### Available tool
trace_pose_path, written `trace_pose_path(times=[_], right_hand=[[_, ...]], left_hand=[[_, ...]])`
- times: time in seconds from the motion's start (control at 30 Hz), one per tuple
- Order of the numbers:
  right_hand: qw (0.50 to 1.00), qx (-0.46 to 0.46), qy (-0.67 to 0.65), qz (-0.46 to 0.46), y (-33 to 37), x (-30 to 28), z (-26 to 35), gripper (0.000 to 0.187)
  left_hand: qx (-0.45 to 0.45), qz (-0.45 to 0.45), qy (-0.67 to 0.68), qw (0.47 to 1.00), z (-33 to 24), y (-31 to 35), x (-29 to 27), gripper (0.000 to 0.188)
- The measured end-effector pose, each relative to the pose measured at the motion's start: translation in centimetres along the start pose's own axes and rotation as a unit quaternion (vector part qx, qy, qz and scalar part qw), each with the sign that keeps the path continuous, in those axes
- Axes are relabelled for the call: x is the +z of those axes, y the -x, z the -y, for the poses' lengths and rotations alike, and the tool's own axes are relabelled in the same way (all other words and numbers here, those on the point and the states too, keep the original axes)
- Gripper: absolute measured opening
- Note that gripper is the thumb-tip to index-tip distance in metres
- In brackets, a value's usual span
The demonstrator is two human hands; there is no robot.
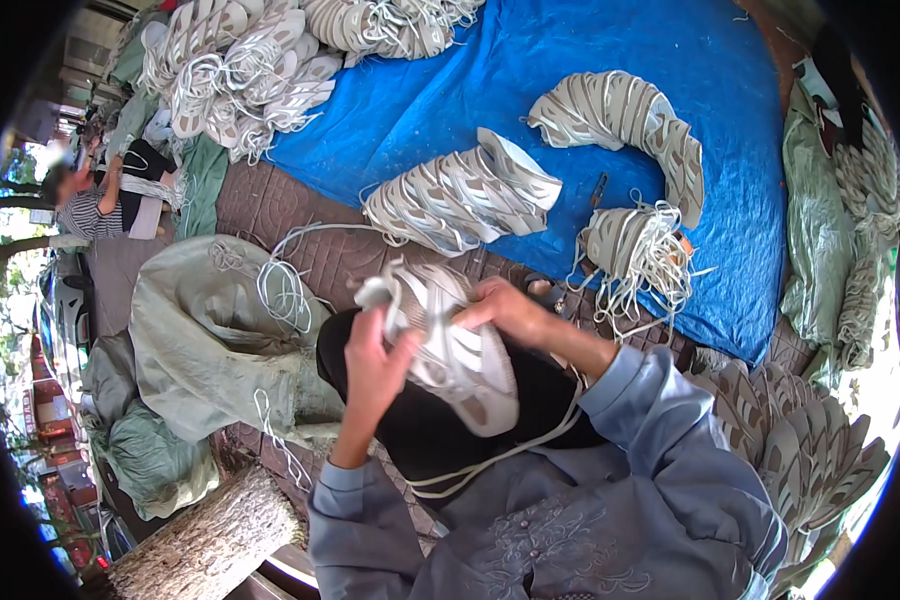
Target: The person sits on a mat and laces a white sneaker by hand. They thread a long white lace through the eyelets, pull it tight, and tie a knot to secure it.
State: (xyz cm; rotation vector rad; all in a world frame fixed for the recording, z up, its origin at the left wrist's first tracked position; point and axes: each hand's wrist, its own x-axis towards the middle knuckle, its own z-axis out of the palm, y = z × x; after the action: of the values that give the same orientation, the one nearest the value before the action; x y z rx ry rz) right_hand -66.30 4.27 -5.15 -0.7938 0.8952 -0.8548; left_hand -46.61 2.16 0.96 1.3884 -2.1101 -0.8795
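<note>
The shoe upper (448, 345) looks like matt, mesh-like fabric with smooth, faintly shiny strips; blur hides the finer grain. The laces (660, 262) are soft, matt textile cord. The tarp (730, 110) is creased, glossy plastic. The sack (185, 310) looks like woven plastic, dull and wrinkled. The shirt (620, 520) is smooth cloth with raised embroidery, the lap cloth (558, 408) matt. The block (205, 545) is rough and pitted, its material unclear.

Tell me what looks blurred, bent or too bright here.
Head view: left hand, right hand and held shoe upper look slightly smeared; head view: surroundings curve within a black border; head view: daylight washes out trees at far left.
</note>
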Motion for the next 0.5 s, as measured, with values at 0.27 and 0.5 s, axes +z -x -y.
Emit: trace_pose_path(times=[0.27, 0.5], right_hand=[[0.734, -0.052, 0.57, -0.365, -11.8, -21.4, -3.2, 0.067], [0.708, 0.119, 0.634, -0.289, -15.9, -25.2, -6.3, 0.033]], left_hand=[[0.085, 0.018, -0.07, 0.994, 1.2, -1.1, 2.0, 0.029], [0.056, 0.02, -0.071, 0.996, 1.5, -3.6, 2.8, 0.035]])
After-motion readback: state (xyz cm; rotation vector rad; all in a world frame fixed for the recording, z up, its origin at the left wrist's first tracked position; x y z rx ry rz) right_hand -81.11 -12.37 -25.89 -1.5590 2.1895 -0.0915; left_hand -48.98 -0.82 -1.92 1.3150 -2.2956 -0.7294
